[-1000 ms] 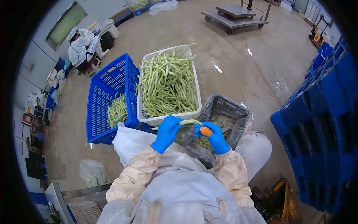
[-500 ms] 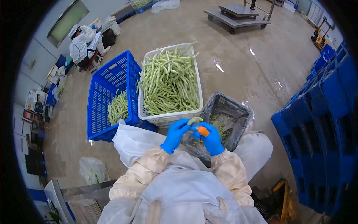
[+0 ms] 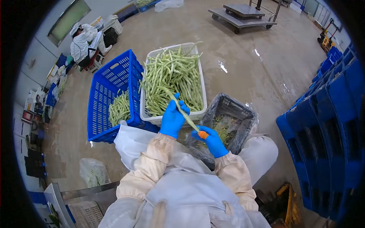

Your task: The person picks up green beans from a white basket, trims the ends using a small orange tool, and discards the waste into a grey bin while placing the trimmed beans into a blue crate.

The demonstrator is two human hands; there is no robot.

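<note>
My left hand (image 3: 173, 118), in a blue glove, grips a long pale green bean (image 3: 178, 105) near its middle. At the bean's lower end, my right hand (image 3: 211, 142) holds an orange-handled item (image 3: 203, 135), whose other details are too small to tell. Behind my left hand stands a white crate (image 3: 204, 91) heaped with green beans (image 3: 171, 76). The blue crate (image 3: 114, 81) on its left holds a smaller pile of beans (image 3: 120, 109). Below and right of my right hand is a dark lined crate (image 3: 247, 117) with green scraps (image 3: 227, 127) inside.
Blue pallets (image 3: 323, 125) are stacked at the right. A metal platform cart (image 3: 243, 22) stands at the back. Another person (image 3: 81, 45) in white sits at the upper left. A clear plastic bag (image 3: 93, 173) lies on the floor at the lower left.
My left hand has moved up and away from my right hand. A long bean now stretches between them, where a short curved piece showed before.
</note>
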